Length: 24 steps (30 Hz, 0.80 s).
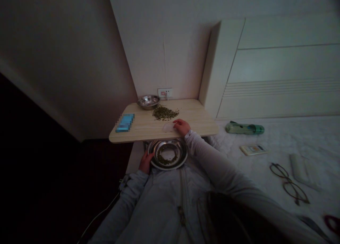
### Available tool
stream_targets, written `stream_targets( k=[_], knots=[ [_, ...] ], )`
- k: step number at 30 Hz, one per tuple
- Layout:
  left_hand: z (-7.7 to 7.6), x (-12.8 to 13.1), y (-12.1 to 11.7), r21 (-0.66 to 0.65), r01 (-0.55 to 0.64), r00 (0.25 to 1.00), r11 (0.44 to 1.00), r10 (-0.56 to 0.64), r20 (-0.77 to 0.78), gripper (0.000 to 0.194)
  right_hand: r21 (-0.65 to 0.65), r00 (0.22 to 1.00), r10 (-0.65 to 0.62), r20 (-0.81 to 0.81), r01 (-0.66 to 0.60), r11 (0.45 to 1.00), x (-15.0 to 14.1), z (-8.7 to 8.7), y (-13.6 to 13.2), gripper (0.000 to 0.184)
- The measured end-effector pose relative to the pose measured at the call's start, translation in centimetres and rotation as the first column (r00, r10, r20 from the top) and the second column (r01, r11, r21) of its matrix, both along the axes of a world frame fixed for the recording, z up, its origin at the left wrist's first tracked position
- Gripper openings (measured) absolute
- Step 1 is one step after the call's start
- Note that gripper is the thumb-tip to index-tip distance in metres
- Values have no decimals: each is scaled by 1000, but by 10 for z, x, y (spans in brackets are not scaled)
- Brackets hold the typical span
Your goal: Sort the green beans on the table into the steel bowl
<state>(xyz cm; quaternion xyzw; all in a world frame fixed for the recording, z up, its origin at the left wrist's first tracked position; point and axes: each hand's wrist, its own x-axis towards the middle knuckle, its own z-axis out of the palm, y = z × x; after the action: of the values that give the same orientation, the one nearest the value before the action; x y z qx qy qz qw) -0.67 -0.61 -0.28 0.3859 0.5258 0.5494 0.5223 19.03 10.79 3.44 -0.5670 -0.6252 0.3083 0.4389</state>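
Note:
My right hand (182, 127) lies on the pale wooden tabletop (193, 116), its fingers on the edge of a thin translucent plastic piece (168, 127). Just beyond that piece is a loose heap of small green beans (164, 113). My left hand (146, 162) grips the rim of a stainless steel bowl (168, 153), which sits below the table edge against my lap. Green beans lie in a ring around the bottom of this bowl. A second, smaller steel bowl (148, 102) stands at the back of the table, and its inside is hardly visible.
A blue phone (124, 122), pixelated in part, lies at the table's left. A wall socket (164, 92) sits behind the table. To the right, a bed holds a green bottle (244, 128), a small card (253, 149) and glasses (289, 183).

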Motion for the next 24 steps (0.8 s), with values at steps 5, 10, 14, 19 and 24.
stream_targets(
  k=[5, 10, 14, 19, 24],
  knots=[
    [0, 0, 1, 3, 3, 1000, 1000, -3, 9, 21, 12, 1000, -2, -26, 3, 1000, 1, -1, 2, 21],
    [3, 1, -1, -14, -11, 1000, 1000, 11, 7, 19, -2, 1000, -7, -12, 7, 1000, 0, 1, 0, 20],
    [2, 1, 0, 2, -12, 1000, 1000, 12, -3, 19, 0, 993, -32, -114, 32, 999, 2, -1, 3, 19],
    [1, 1, 0, 17, -9, 1000, 1000, 9, -23, 17, -6, 862, -186, -471, 208, 978, 13, -7, 15, 21],
    [4, 2, -1, 17, -11, 998, 1000, 12, -65, 17, 21, 873, -85, -479, 108, 994, 9, -7, 14, 20]
  ],
)
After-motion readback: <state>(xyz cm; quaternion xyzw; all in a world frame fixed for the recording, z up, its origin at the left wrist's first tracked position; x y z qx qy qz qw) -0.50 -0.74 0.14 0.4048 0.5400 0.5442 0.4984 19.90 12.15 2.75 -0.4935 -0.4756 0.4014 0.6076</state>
